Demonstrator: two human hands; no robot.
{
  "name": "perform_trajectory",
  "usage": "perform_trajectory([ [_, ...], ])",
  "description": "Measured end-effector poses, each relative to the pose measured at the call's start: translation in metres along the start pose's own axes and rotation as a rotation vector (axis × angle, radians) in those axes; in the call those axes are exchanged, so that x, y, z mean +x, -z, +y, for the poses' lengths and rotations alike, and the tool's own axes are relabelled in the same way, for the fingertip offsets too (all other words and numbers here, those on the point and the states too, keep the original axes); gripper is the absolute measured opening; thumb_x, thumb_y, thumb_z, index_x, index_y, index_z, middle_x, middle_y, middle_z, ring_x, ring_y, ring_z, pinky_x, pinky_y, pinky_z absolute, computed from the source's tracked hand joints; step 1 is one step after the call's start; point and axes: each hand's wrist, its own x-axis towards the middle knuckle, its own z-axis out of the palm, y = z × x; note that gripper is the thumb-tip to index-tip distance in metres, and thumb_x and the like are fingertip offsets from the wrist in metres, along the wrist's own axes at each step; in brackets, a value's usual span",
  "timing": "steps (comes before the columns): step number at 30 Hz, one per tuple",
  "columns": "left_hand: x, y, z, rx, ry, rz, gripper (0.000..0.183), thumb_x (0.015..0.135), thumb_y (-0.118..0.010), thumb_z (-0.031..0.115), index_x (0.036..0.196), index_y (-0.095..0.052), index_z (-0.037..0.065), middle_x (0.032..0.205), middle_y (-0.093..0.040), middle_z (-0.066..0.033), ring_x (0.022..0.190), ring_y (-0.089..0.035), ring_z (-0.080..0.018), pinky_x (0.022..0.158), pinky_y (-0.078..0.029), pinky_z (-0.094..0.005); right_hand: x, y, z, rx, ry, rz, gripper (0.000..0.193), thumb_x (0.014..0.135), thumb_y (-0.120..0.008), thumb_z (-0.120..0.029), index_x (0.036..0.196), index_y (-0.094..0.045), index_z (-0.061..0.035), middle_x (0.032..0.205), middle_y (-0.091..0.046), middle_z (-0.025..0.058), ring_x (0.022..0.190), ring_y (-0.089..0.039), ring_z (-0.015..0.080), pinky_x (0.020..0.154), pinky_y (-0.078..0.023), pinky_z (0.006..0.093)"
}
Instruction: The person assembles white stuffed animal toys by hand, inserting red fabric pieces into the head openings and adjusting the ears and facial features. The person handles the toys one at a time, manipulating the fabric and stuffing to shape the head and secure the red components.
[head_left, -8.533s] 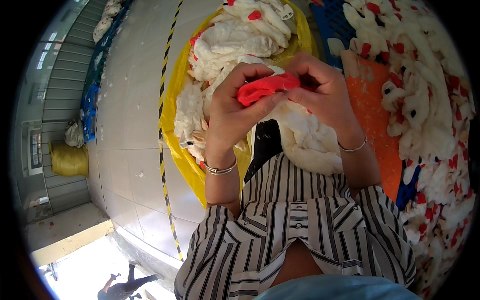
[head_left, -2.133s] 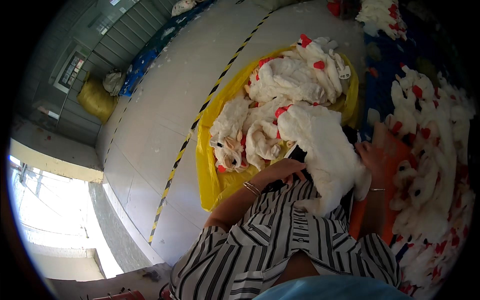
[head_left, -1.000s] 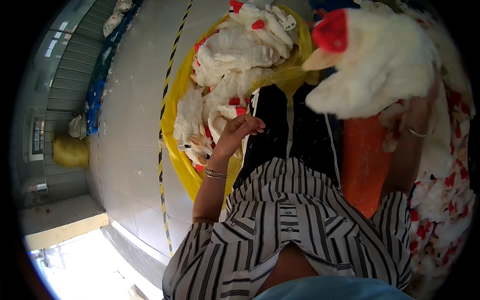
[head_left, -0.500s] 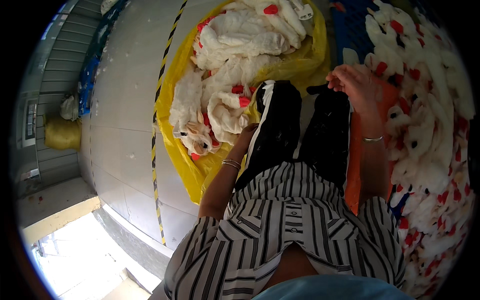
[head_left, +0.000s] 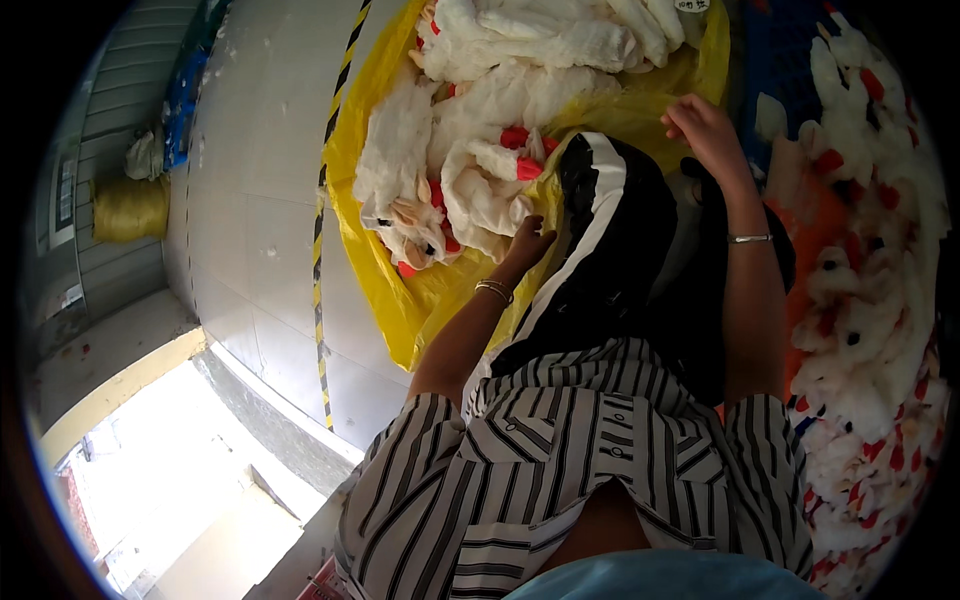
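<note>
My left hand (head_left: 529, 243) is beside the near right edge of a yellow plastic bag (head_left: 385, 312), its fingers loosely curled and a little apart. Nothing shows in it. White plush toy skins (head_left: 480, 190) with red parts and small dark eyes fill the bag, lying limp in a heap. To the right, my right hand (head_left: 700, 132) hangs in the air above my knees, near the bag's right side. Its fingers are half bent, and I see nothing between them.
More white and red plush pieces (head_left: 860, 330) are heaped along the right, by a blue crate (head_left: 785, 65) and an orange surface (head_left: 812, 240). Black-and-yellow tape (head_left: 319, 250) runs along the grey floor on the left. A yellow sack (head_left: 130, 210) rests against the far-left wall.
My view has turned, so the bag and toys appear farther right and higher. My left hand has come away from my leg; my legs have shifted and my right hand has risen slightly.
</note>
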Motion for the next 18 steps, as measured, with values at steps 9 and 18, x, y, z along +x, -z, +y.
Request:
perform_trajectory([
  [9,0.045,-0.019,-0.033,0.176,-0.027,-0.050,0.062,0.078,-0.071,0.027,0.127,-0.048,-0.004,0.124,-0.057,-0.0298,0.117,-0.055,-0.0414,0.097,-0.046,-0.0454,0.002,-0.006,0.004,-0.155,0.093,-0.116,0.024,0.098,-0.056,-0.025,0.096,-0.058,-0.0019,0.086,-0.064,0.0039,0.075,-0.062,0.0121,0.072,-0.050,0.0300],
  [18,0.057,-0.008,-0.009,0.303,-0.068,0.219,0.065,0.074,-0.075,0.031,0.125,-0.048,0.002,0.123,-0.057,-0.0243,0.117,-0.050,-0.0409,0.101,-0.041,-0.0467,-0.003,-0.020,-0.003,-0.199,0.113,-0.168,0.020,0.097,-0.058,-0.023,0.092,-0.058,-0.0029,0.081,-0.062,0.0035,0.073,-0.061,0.0114,0.068,-0.048,0.0287],
])
